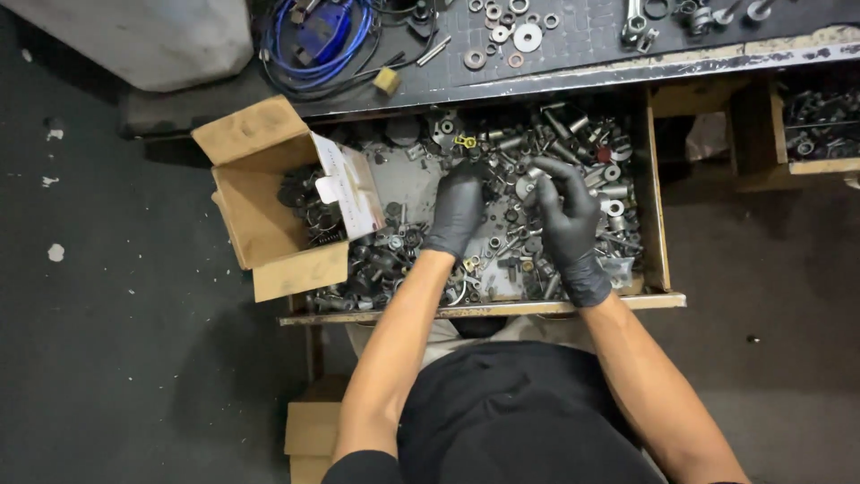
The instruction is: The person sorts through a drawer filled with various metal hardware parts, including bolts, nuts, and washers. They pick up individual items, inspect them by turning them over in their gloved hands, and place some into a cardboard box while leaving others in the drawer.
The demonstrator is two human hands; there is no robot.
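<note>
Head view: right hand (566,208) pinches round metal part (527,187) over drawer (658,224).

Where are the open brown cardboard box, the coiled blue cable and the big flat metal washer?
open brown cardboard box (253,220), head view, inner wall
coiled blue cable (315,54), head view, loop's left side
big flat metal washer (528,37), head view, its ring

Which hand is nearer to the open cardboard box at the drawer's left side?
Left. The left hand rests on the parts just right of the cardboard box; the right hand is farther right, toward the other side of the drawer.
</note>
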